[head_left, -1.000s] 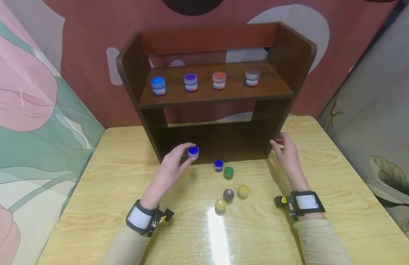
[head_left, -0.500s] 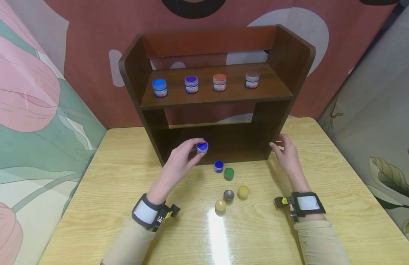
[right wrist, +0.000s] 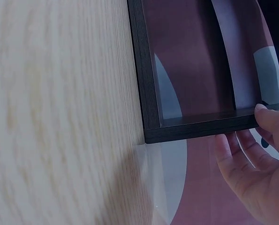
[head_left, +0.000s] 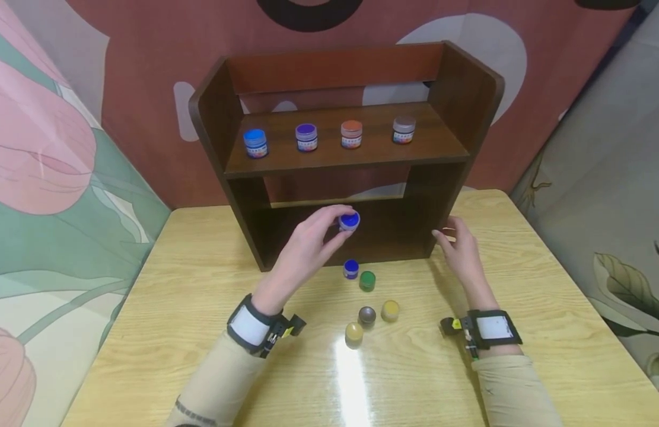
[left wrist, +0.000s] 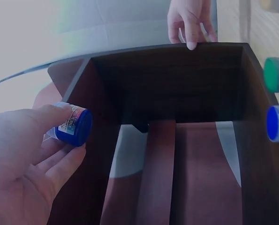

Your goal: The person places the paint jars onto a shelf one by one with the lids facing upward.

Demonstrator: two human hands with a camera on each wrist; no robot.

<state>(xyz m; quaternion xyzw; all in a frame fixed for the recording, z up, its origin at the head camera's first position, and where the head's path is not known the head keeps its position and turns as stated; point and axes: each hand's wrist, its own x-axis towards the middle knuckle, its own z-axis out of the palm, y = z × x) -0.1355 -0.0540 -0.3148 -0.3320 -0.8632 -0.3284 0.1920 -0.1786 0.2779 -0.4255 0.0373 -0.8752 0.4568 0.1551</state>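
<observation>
My left hand [head_left: 306,244] pinches a small blue paint jar [head_left: 349,221] between thumb and fingers, in front of the dark wooden shelf's [head_left: 356,232] lower bay. In the left wrist view the jar [left wrist: 73,124] lies tilted on its side, its printed label partly covered by a finger. At the shelf's right side panel, my right hand [head_left: 461,249] holds the front edge. The right wrist view shows its thumb [right wrist: 266,115] at that edge and the other fingers against the outer face. Another blue jar [head_left: 351,269] and a green jar [head_left: 368,281] stand on the table below.
Light blue [head_left: 255,143], purple [head_left: 306,137], orange [head_left: 352,134] and grey-lidded [head_left: 404,130] jars stand in a row on the upper board. Two yellowish jars [head_left: 390,311] and a grey one [head_left: 367,316] sit nearer on the wooden table [head_left: 164,332]. Patterned cloth [head_left: 147,118] hangs behind.
My left hand has carried the blue paint jar to the right and upward along the shelf's front. My right hand has stayed at the side panel.
</observation>
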